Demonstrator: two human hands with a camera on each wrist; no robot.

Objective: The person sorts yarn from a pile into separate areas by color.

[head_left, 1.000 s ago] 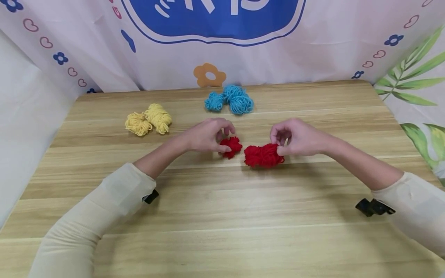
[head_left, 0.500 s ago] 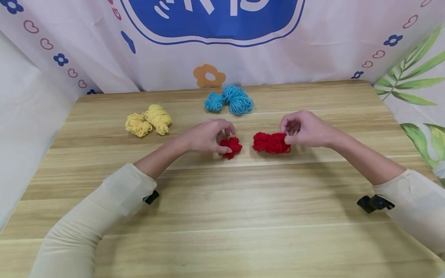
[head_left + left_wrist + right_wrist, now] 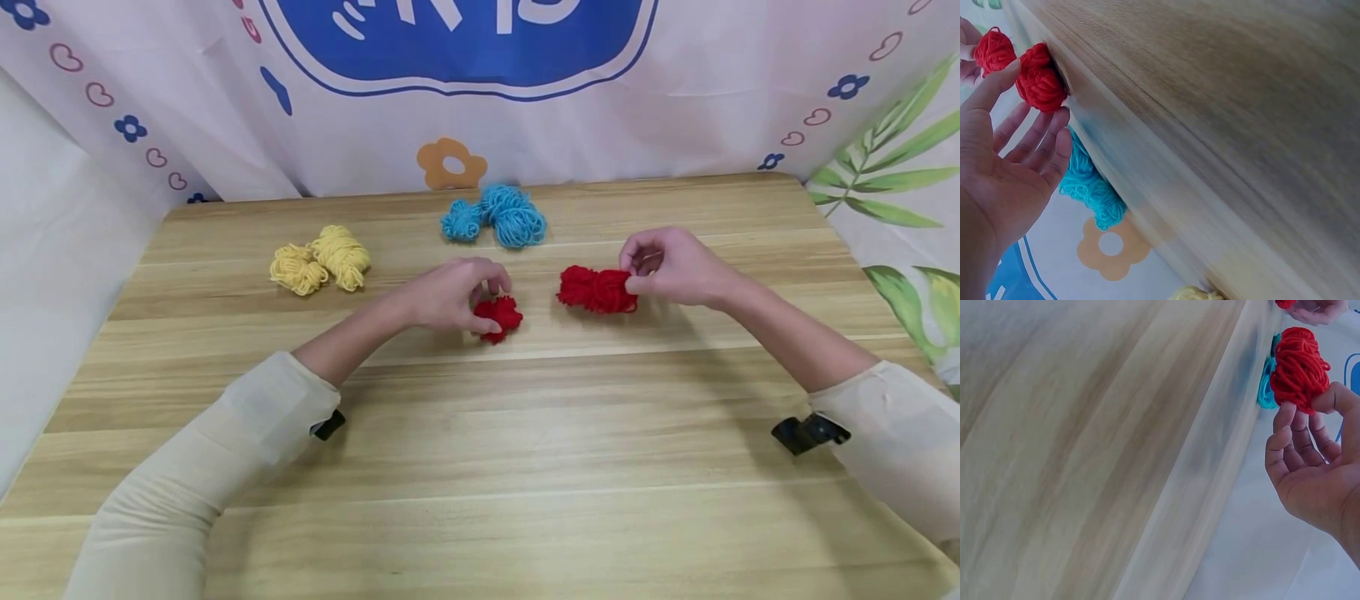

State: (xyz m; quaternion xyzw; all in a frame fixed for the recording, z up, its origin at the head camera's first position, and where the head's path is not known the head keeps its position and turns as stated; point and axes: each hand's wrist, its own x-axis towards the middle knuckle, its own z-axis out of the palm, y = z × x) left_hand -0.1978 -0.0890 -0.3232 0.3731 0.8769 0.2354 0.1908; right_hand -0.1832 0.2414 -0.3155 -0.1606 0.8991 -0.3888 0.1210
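A small bundle of red yarn (image 3: 504,315) rests on the table in the head view. My left hand (image 3: 452,296) holds it lightly, thumb on the near side and fingers curving behind; the left wrist view shows thumb and fingertips against this small red bundle (image 3: 1041,81). To its right is a larger bundle of red yarn (image 3: 595,289), its right end pinched between thumb and finger of my right hand (image 3: 675,267). In the right wrist view the larger red bundle (image 3: 1299,369) extends beyond those fingertips. A gap separates the two red bundles.
Two yellow yarn bundles (image 3: 341,257) lie together at the left of the wooden table (image 3: 480,467). Two blue yarn bundles (image 3: 513,217) sit near the back edge, behind my hands. A printed cloth (image 3: 600,137) hangs just beyond that edge.
My right hand has moved the larger red yarn bundle away to the right and toward the back, widening its gap from the small one. My left hand has stayed in place.
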